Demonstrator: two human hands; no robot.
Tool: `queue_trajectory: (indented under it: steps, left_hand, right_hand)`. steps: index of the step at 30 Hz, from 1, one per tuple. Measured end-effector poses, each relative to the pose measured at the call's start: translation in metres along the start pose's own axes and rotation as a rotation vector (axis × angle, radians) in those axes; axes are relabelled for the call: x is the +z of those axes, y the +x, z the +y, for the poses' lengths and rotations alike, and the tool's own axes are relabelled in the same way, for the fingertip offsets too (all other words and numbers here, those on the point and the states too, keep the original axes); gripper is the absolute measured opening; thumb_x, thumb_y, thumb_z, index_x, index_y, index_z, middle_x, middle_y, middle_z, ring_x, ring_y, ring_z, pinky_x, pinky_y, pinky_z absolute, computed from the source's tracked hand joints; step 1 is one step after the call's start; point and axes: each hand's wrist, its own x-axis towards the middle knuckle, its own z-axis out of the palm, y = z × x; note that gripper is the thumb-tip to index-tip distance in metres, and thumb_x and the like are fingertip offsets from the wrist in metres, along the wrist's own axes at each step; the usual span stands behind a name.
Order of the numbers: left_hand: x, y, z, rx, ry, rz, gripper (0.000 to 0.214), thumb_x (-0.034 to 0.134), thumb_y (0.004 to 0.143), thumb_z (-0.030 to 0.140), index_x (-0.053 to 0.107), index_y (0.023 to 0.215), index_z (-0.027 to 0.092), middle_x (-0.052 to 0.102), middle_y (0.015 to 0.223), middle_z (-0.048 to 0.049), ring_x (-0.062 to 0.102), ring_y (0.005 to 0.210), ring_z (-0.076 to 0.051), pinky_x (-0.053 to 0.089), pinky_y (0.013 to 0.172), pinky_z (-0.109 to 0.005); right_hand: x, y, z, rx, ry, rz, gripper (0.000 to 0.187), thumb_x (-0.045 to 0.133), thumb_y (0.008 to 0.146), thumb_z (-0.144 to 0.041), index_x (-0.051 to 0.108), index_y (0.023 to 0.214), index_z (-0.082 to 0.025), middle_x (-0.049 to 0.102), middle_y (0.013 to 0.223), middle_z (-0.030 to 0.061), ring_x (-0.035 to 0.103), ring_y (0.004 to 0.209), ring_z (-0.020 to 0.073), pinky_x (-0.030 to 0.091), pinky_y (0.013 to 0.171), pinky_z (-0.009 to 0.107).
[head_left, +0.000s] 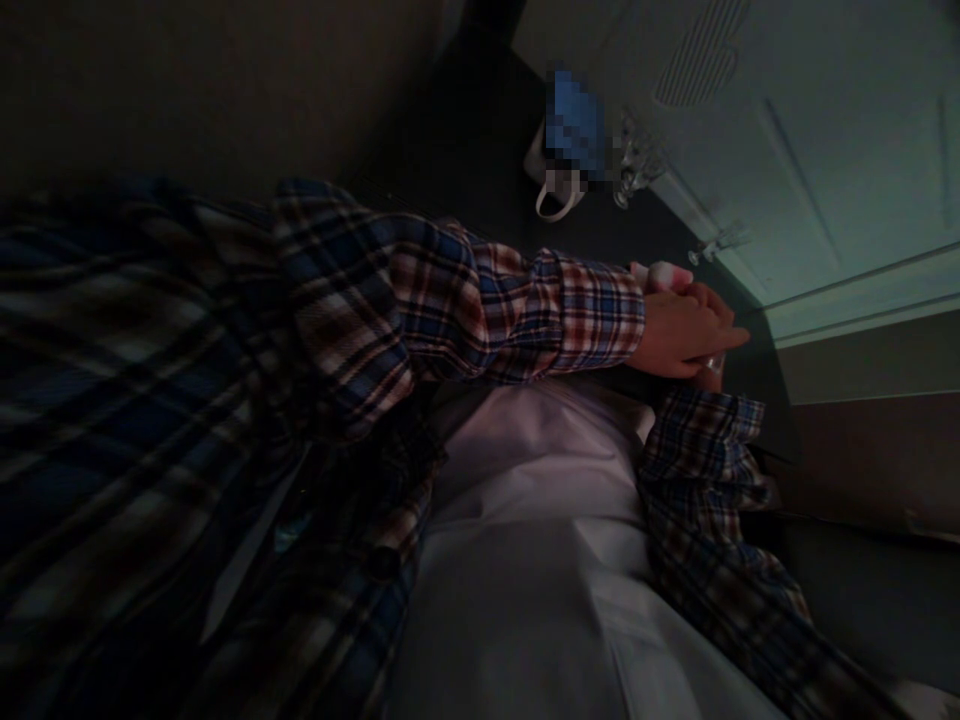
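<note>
My left hand (671, 335), at the end of a plaid sleeve, lies over my right hand (714, 300), its fingers bent and one pointing out to the right. Most of my right hand is hidden behind it; some curled fingers and part of the wrist show. Between the hands, below my left palm, a bit of a clear glass object (715, 362) glints. A whitish, cloth-like thing (666, 275) sticks out beyond the knuckles. Both hands are closed around these things, but the dark picture hides which fingers hold what.
Beyond the hands is a dark tabletop (487, 150). On it are a white cup-like thing with a handle (556, 205), a blurred-out blue item (576, 120), several clear glasses (634, 165) and a small stemmed glass (716, 243). A pale panelled surface (810, 150) borders the table.
</note>
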Motion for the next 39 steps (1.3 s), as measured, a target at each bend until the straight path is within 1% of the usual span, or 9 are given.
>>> queue_trajectory:
  steps: [4, 9, 17, 19, 24, 30, 34, 37, 39]
  left_hand:
    - [0.001, 0.001, 0.0, 0.002, -0.002, -0.008, 0.039, 0.041, 0.092, 0.025, 0.05, 0.127, 0.013, 0.057, 0.118, -0.0091, 0.055, 0.108, -0.022, 0.04, 0.084, -0.033]
    - [0.0, 0.001, 0.0, 0.0, 0.023, -0.008, 0.04, 0.042, 0.091, 0.025, 0.05, 0.128, 0.013, 0.058, 0.116, -0.0096, 0.056, 0.106, -0.022, 0.04, 0.084, -0.032]
    - [0.001, 0.001, -0.002, 0.006, 0.026, -0.008, 0.04, 0.04, 0.092, 0.026, 0.05, 0.129, 0.014, 0.057, 0.117, -0.0092, 0.055, 0.105, -0.02, 0.04, 0.085, -0.031]
    - [0.001, 0.002, -0.002, 0.011, 0.026, 0.0, 0.04, 0.041, 0.092, 0.025, 0.05, 0.128, 0.013, 0.057, 0.118, -0.0097, 0.055, 0.105, -0.02, 0.041, 0.085, -0.031]
    - [0.002, 0.002, -0.002, 0.0, 0.038, -0.012, 0.038, 0.04, 0.092, 0.027, 0.05, 0.126, 0.015, 0.056, 0.119, -0.0089, 0.055, 0.105, -0.021, 0.042, 0.087, -0.033]
    - [0.003, 0.002, -0.002, 0.009, 0.018, 0.0, 0.038, 0.04, 0.092, 0.027, 0.051, 0.127, 0.015, 0.056, 0.118, -0.0104, 0.055, 0.106, -0.02, 0.042, 0.088, -0.032]
    - [0.001, 0.001, -0.002, 0.02, 0.025, -0.01, 0.041, 0.039, 0.092, 0.025, 0.049, 0.13, 0.013, 0.057, 0.118, -0.0098, 0.055, 0.107, -0.021, 0.041, 0.089, -0.034]
    - [0.0, 0.001, -0.001, 0.005, 0.036, -0.019, 0.042, 0.039, 0.092, 0.026, 0.049, 0.131, 0.013, 0.057, 0.118, -0.0098, 0.054, 0.107, -0.02, 0.04, 0.088, -0.031]
    - [0.0, 0.001, 0.0, -0.007, 0.026, -0.013, 0.043, 0.041, 0.092, 0.026, 0.049, 0.132, 0.012, 0.057, 0.117, -0.0098, 0.054, 0.105, -0.019, 0.04, 0.087, -0.029]
  right_hand:
    - [-0.004, 0.004, -0.002, -0.039, -0.421, -0.019, 0.047, 0.051, 0.066, 0.004, 0.055, 0.113, 0.008, 0.051, 0.101, 0.008, 0.039, 0.123, 0.0111, 0.023, 0.114, 0.013]
    - [-0.004, 0.005, 0.006, -0.157, -0.42, -0.04, 0.043, 0.045, 0.071, 0.002, 0.053, 0.113, 0.005, 0.048, 0.097, 0.0079, 0.04, 0.124, 0.0126, 0.029, 0.11, 0.016]
    - [-0.008, -0.006, -0.001, -0.05, -0.564, 0.022, 0.045, 0.054, 0.068, -0.002, 0.056, 0.112, 0.009, 0.052, 0.102, 0.0074, 0.042, 0.12, 0.0097, 0.023, 0.112, 0.012]
    - [-0.004, -0.006, 0.0, -0.046, -0.53, 0.037, 0.045, 0.054, 0.068, -0.002, 0.055, 0.112, 0.009, 0.051, 0.101, 0.0073, 0.041, 0.121, 0.0101, 0.024, 0.112, 0.013]
    - [0.009, 0.0, 0.009, -0.084, -0.217, 0.105, 0.044, 0.04, 0.071, 0.005, 0.051, 0.114, 0.004, 0.048, 0.103, 0.007, 0.039, 0.125, 0.01, 0.027, 0.114, 0.017]
    - [-0.001, 0.01, 0.008, -0.193, -0.478, -0.039, 0.036, 0.051, 0.076, -0.006, 0.051, 0.11, 0.005, 0.046, 0.093, 0.0071, 0.038, 0.124, 0.0143, 0.03, 0.109, 0.02]
    - [-0.008, 0.009, 0.006, -0.162, -0.559, -0.091, 0.04, 0.058, 0.075, -0.015, 0.053, 0.11, 0.004, 0.047, 0.093, 0.0053, 0.043, 0.116, 0.011, 0.03, 0.108, 0.017]
    - [0.0, 0.009, 0.009, -0.159, -0.398, -0.031, 0.037, 0.053, 0.075, -0.008, 0.051, 0.111, 0.001, 0.047, 0.098, 0.0061, 0.041, 0.121, 0.0121, 0.029, 0.111, 0.019]
    - [0.009, 0.01, 0.01, -0.13, -0.095, 0.02, 0.038, 0.044, 0.076, -0.003, 0.047, 0.114, -0.001, 0.046, 0.103, 0.0074, 0.039, 0.125, 0.0142, 0.029, 0.112, 0.022]
